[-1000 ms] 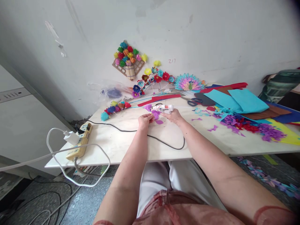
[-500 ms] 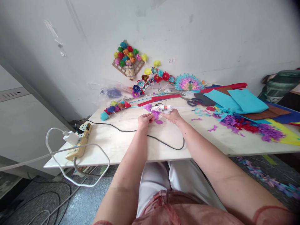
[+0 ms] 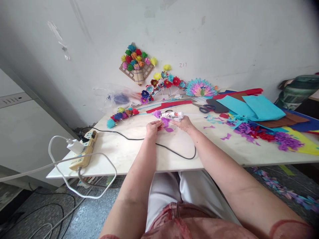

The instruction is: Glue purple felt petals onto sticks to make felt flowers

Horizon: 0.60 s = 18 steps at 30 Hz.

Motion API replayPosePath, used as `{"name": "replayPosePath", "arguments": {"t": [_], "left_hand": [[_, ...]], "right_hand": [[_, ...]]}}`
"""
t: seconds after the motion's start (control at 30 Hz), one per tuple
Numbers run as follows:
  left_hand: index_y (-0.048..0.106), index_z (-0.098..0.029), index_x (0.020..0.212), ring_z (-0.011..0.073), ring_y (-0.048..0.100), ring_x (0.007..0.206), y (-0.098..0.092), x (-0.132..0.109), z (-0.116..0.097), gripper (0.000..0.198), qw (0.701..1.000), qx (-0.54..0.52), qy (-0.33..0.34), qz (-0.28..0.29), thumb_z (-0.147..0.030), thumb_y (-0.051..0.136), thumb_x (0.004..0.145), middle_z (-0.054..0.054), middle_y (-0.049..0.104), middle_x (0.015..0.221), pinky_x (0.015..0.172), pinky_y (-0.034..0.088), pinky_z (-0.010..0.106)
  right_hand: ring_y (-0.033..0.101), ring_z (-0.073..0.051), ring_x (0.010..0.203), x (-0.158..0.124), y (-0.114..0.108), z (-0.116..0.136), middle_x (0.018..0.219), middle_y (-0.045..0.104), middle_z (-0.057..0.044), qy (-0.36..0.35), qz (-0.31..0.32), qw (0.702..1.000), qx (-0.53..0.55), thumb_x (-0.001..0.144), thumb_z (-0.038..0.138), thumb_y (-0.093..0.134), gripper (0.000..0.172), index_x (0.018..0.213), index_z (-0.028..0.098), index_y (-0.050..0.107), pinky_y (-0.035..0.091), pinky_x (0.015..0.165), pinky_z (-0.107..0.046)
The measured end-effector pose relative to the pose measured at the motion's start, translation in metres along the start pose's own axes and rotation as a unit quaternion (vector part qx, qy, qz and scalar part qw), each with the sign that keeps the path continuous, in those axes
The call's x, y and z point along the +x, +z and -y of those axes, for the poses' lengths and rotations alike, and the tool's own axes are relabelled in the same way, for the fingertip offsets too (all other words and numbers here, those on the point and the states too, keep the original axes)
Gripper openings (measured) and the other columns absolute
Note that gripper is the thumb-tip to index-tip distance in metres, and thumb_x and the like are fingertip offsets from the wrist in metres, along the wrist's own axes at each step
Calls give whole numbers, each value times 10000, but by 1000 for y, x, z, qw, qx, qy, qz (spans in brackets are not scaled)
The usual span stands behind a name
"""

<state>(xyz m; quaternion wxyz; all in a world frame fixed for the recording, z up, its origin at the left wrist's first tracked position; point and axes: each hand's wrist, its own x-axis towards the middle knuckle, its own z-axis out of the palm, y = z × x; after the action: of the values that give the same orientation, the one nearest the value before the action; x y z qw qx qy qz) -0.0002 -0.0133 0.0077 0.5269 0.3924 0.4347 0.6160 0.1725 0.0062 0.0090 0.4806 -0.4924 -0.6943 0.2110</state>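
Observation:
Over the middle of the table, my left hand (image 3: 154,127) is closed in a pinch at a purple paper flower (image 3: 157,114); its fingertips partly hide the grip. My right hand (image 3: 184,124) is closed around a white hot glue gun (image 3: 171,115), whose nozzle points left at the purple paper. A clear glue stick (image 3: 193,114) sticks out of the gun's back end. Between the two hands sits a ruffled purple paper piece (image 3: 164,122), close to the right fingertips. One loose purple petal (image 3: 169,130) lies on the tabletop just below.
A black cord (image 3: 124,135) runs across the table (image 3: 119,156) from the power strip (image 3: 84,152) at left. Scissors (image 3: 207,108), turquoise paper (image 3: 261,106) and purple scraps (image 3: 286,141) lie at right. Finished paper flowers (image 3: 122,114) rest at back left.
Hardly anything differs. Both hands, the glue gun and the purple flower keep nearly the same places, with only a very slight shift of the left hand.

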Motion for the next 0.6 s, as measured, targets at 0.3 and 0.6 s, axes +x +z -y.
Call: {"name": "replayPosePath", "arguments": {"t": [0.3, 0.6], "left_hand": [[613, -86, 718, 87, 543, 499, -1, 0, -2, 305, 1000, -7, -2, 2, -226, 776, 501, 50, 634, 611, 553, 444, 236], [613, -89, 717, 90, 550, 511, -2, 2, 1, 302, 1000, -7, 0, 9, -234, 772, 506, 52, 633, 618, 553, 441, 236]], "right_hand": [[638, -215, 869, 0, 0, -2, 877, 701, -63, 8, 21, 1000, 7, 630, 344, 687, 357, 925, 141, 680, 474, 770, -277], [633, -226, 883, 1, 2, -1, 860, 699, -59, 16, 3, 1000, 7, 635, 353, 687, 362, 927, 139, 678, 482, 747, -274]]}}
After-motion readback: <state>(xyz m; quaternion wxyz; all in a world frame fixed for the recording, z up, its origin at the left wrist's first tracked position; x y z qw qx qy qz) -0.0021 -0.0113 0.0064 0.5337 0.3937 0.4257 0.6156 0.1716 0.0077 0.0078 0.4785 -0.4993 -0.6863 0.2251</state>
